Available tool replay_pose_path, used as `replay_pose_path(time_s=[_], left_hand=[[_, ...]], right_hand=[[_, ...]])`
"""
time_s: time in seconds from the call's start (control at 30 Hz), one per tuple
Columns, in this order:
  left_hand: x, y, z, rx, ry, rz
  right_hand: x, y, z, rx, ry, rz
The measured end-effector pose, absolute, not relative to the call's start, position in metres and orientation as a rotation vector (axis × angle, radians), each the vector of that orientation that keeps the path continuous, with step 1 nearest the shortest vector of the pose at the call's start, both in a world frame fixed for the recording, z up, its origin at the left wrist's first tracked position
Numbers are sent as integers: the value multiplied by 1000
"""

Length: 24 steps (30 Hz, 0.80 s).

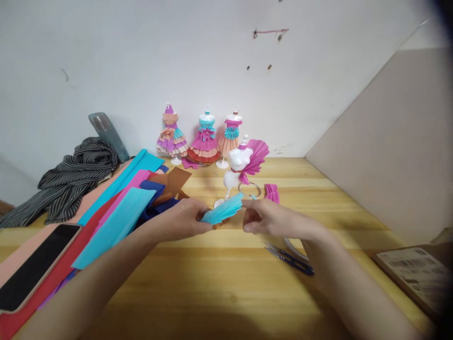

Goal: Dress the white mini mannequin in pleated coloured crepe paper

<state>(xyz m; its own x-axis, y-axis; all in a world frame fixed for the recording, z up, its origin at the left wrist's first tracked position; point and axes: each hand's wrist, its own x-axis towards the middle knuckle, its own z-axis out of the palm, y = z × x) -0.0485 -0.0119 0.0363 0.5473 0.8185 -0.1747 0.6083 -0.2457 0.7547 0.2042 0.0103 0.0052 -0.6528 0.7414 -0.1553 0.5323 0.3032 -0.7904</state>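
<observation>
The step in hand is judged to be the handling of pleated turquoise crepe paper, which is located above the wooden tabletop, between the two hands and in front of a bare-fronted miniature dress form. The left hand grasps one end of the paper, pinched between thumb and fingers. The right hand is at the opposite, fanned end with fingers curled; blurring prevents confirming contact or grip. The next move is judged to call for a firm pinch on the left and light fingers on the right, since loose pleats could spring open. A magenta paper fan stands out from the form's side. Blue-handled snips lie near the right forearm; a pleated pink piece lies beyond the right hand. Three dressed miniature forms stand along a marked white wall. At left: layered crepe paper sheets, a smartphone on top, a striped cloth and a leaning bottle. At right: a labelled carton, partly in shadow, its label illegible.
</observation>
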Motion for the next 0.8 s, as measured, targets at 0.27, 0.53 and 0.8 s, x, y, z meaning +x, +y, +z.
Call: replay_pose_path(time_s=[0.27,0.53,0.8], left_hand=[[-49,-24,5,2044,1392,265],[-53,-28,-21,1991,1412,107],[-61,-31,-35,2251,1252,-221]], right_hand=[[189,-6,10,-961,-1798,1767],[184,2,-7,-1156,-1969,1847],[185,-3,-3,-1168,-2759,1293]])
